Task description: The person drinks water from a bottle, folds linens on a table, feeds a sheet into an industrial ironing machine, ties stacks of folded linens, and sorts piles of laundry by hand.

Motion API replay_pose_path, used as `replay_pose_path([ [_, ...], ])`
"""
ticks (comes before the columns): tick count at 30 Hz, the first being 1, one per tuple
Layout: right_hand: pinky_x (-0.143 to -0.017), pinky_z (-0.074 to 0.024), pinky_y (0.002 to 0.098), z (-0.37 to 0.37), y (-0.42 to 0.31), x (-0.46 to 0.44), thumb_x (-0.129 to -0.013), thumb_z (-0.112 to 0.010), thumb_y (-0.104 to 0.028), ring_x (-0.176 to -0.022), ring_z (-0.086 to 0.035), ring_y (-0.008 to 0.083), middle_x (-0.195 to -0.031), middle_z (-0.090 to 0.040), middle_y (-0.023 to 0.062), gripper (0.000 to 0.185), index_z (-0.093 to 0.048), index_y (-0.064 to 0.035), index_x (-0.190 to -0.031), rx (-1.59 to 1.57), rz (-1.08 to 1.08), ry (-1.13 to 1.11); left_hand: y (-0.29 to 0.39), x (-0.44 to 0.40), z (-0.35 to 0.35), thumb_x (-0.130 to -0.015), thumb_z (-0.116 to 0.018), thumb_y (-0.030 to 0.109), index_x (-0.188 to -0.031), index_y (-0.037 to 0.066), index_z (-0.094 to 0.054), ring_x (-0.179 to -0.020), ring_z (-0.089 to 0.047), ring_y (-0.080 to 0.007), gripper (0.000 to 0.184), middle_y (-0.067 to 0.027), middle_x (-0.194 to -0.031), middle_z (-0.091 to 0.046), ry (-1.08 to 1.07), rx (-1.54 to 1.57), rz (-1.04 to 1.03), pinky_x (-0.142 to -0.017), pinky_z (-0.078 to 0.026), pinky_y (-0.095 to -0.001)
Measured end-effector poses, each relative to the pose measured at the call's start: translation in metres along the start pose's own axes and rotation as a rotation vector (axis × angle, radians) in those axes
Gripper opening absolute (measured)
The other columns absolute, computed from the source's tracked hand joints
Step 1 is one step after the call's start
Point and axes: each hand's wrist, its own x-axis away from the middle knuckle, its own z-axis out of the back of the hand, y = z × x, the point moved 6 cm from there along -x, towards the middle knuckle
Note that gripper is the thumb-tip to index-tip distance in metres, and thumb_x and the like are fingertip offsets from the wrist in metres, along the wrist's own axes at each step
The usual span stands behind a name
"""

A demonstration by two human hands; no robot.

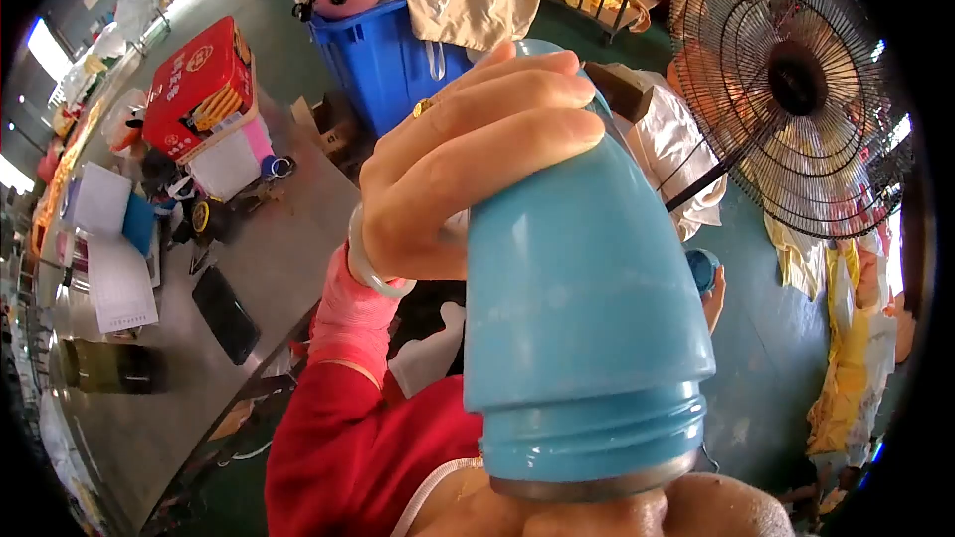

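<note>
My left hand (477, 139), with a ring and a wrist bangle, is closed around a light blue bottle (587, 278). The bottle is raised and tipped, its threaded neck and metal rim close against the mouth at the lower edge. Behind it, to the right, a small part of my right hand (716, 300) shows, its fingers around a round blue bottle cap (702, 270). Most of that hand is hidden by the bottle. A red sleeve with a pink cuff (353, 318) covers my left arm.
On the metal table (288, 259) at left are a black phone (226, 315), a red box (199, 89), papers (119, 278) and a jar of dark liquid (109, 366). A blue bin (373, 70) stands beyond. At right is a black fan (796, 80), with yellow cloth (841, 358) below.
</note>
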Motion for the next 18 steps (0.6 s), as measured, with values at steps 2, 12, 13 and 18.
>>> replay_pose_path([
  [2, -0.080, -0.0432, 0.0370, -0.009, -0.002, 0.006, -0.085, -0.053, -0.038, -0.105, -0.054, 0.0267, -0.107, -0.059, 0.0106, 0.036, -0.052, -0.0092, -0.106, 0.026, 0.025, -0.005, 0.000, -0.002, -0.001, -0.074, -0.062, 0.014, -0.103, -0.002, -0.051, -0.093, -0.060, -0.0324, 0.034, -0.0212, -0.098, -0.059, -0.002, -0.006, -0.012, -0.087, -0.045, -0.0420],
  [12, -0.082, -0.0407, 0.0375, -0.008, -0.002, 0.004, -0.084, -0.056, -0.039, -0.104, -0.054, 0.0271, -0.106, -0.059, 0.0107, 0.036, -0.051, -0.0108, -0.106, -0.095, -0.017, 0.065, 0.000, -0.009, -0.004, -0.078, -0.058, 0.017, -0.102, -0.002, -0.049, -0.090, -0.060, -0.0323, 0.032, -0.0223, -0.096, -0.059, -0.004, -0.038, -0.066, -0.085, -0.046, -0.0417],
  [13, -0.082, -0.0407, 0.0373, -0.007, -0.002, 0.004, -0.084, -0.056, -0.039, -0.104, -0.054, 0.0273, -0.106, -0.059, 0.0107, 0.036, -0.051, -0.0109, -0.106, -0.098, -0.013, 0.084, 0.000, -0.010, -0.005, -0.078, -0.058, 0.018, -0.102, -0.002, -0.048, -0.090, -0.060, -0.0322, 0.032, -0.0224, -0.096, -0.059, -0.009, -0.042, -0.073, -0.085, -0.047, -0.0417],
  [18, -0.082, -0.0399, 0.0367, -0.012, -0.003, 0.008, -0.083, -0.058, -0.038, -0.105, -0.054, 0.0278, -0.107, -0.059, 0.0110, 0.037, -0.050, -0.0107, -0.106, -0.119, -0.009, 0.086, 0.001, -0.013, -0.006, -0.080, -0.056, 0.019, -0.102, -0.002, -0.047, -0.088, -0.060, -0.0322, 0.031, -0.0229, -0.095, -0.058, -0.014, -0.062, -0.094, -0.084, -0.047, -0.0416],
])
